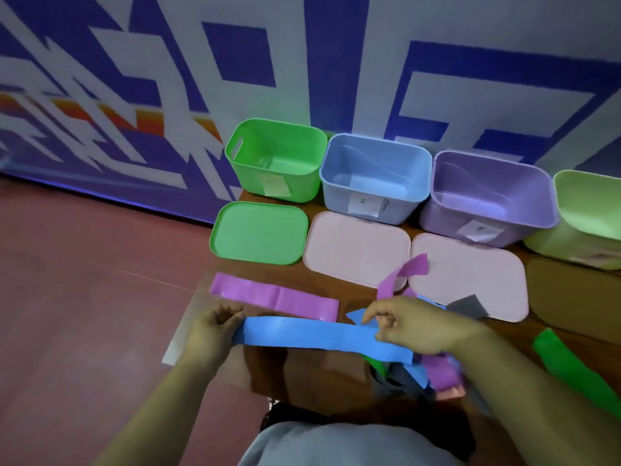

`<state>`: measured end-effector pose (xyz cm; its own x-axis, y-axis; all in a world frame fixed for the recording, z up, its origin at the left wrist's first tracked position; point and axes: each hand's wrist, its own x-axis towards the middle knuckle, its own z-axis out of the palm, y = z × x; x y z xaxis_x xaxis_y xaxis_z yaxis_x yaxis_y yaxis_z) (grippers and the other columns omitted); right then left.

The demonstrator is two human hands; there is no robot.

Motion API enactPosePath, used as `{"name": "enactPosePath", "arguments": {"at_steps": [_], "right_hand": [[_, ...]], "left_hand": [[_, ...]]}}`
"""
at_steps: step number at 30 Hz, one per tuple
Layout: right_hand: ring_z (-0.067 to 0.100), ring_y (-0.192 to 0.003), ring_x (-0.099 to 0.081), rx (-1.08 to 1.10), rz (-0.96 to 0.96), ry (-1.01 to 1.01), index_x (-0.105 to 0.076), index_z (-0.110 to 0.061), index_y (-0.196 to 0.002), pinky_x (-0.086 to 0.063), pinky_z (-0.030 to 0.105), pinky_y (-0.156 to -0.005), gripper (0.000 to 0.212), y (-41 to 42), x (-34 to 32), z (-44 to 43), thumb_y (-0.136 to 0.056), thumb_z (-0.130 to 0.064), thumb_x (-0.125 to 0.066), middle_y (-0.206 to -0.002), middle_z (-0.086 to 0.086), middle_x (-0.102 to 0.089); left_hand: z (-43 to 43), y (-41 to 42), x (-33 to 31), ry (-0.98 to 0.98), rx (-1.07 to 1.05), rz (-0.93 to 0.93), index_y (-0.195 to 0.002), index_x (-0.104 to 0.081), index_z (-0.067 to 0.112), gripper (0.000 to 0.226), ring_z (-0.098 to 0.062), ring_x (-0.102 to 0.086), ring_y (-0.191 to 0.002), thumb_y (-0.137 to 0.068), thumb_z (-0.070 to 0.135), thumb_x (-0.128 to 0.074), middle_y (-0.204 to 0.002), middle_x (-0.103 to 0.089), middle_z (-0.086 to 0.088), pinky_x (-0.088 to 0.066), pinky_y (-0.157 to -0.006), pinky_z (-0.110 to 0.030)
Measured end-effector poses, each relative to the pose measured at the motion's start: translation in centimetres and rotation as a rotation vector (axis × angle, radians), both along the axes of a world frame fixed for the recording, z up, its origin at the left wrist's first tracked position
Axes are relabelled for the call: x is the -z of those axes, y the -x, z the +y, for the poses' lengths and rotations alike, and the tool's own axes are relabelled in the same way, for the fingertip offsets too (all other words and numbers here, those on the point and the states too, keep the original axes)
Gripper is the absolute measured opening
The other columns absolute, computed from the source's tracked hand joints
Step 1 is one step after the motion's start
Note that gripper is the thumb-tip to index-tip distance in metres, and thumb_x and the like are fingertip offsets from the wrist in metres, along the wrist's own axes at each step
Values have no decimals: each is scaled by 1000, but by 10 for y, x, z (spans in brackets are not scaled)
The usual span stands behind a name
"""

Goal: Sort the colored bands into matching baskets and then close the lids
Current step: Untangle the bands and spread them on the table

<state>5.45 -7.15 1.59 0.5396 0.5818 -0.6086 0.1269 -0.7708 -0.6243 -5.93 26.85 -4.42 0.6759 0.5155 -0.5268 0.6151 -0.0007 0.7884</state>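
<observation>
Blue flat elastic band (302,336): left hand (215,334) grips one end, right hand (413,327) pinches other. Lift clear of mixed pile (440,371), drop into open blue plastic basket (376,176).

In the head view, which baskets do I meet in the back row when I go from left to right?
green basket → blue basket → purple basket → light green basket, which the right edge of the picture cuts off.
</observation>
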Motion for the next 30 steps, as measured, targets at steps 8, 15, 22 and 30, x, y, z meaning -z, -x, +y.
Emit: {"name": "enactPosePath", "arguments": {"at_steps": [8, 15, 22, 30], "right_hand": [[0, -54, -50, 212, -73, 63, -65, -36, -95, -44, 18, -56, 20, 39, 55, 104, -91, -17, -64, -68, -10, -61], [12, -88, -65, 270, -74, 190, -69, -25, -110, -54, 29, -83, 23, 59, 70, 129, -91, -17, -59, -93, -11, -69], [9, -96, -62, 280, -244, 223, -66, -28, -116, -53, 26, -86, 29, 64, 62, 117, -88, -23, -66, -114, -7, -66], [10, -90, -63, 351, -426, 206, -68, -30, -104, -53, 28, -79, 20, 58, 37, 77, -85, -24, -68, -100, -15, -61]], "left_hand": [[92, 16, 22, -281, 202, 118, -76, -68, 11, 14, 3, -57, -56, -90, 9, -68, -60, -64, 16, -39, -48, -10], [124, 23, 41, -374, 394, 199, -92, -69, 24, 12, -27, -62, -84, -94, 16, -60, -90, -69, -3, -42, -65, -31], [127, 18, 49, -531, 573, 163, -97, -72, 20, 14, -26, -57, -92, -84, 19, -69, -95, -50, 2, -50, -82, -37], [67, -10, 40, -456, 743, -21, -110, -70, 27, 30, -18, -62, -98, -81, 26, -77, -106, -58, 8, -54, -89, -36]]}}
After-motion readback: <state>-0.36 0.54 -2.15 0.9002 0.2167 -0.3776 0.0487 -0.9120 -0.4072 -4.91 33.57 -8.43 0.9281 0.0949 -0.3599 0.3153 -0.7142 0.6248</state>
